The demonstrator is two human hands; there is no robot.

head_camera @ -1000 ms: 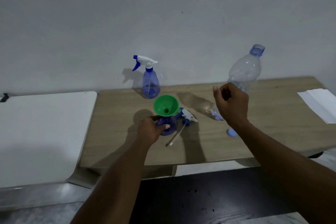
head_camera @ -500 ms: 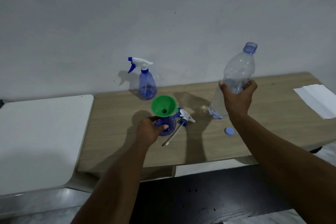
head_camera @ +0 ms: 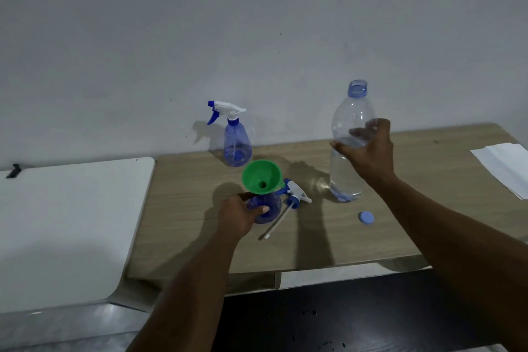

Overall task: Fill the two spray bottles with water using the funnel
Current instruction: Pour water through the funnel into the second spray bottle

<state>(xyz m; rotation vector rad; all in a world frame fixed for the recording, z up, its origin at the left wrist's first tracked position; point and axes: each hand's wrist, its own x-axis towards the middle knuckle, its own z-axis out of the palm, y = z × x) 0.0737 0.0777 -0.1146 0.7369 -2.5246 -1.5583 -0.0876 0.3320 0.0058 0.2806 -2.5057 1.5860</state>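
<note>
A green funnel [head_camera: 261,176] sits in the neck of an open blue spray bottle [head_camera: 268,208] on the wooden table [head_camera: 400,231]. My left hand [head_camera: 238,216] grips that bottle's side. Its removed spray head [head_camera: 295,194] with dip tube lies just to the right. My right hand [head_camera: 368,153] is wrapped around an uncapped clear water bottle [head_camera: 350,134], about half full, upright and near the table surface. The blue cap [head_camera: 366,217] lies on the table in front of it. A second spray bottle [head_camera: 235,140] with its head on stands by the wall.
A white tabletop [head_camera: 65,223] adjoins on the left. White paper [head_camera: 505,166] lies at the table's right edge. A grey wall rises right behind the table. A dark surface [head_camera: 343,317] lies below the front edge.
My right hand closed around the water bottle, which has swung from a tilt to upright and sits closer to the funnel. My left hand has stayed on the spray bottle.
</note>
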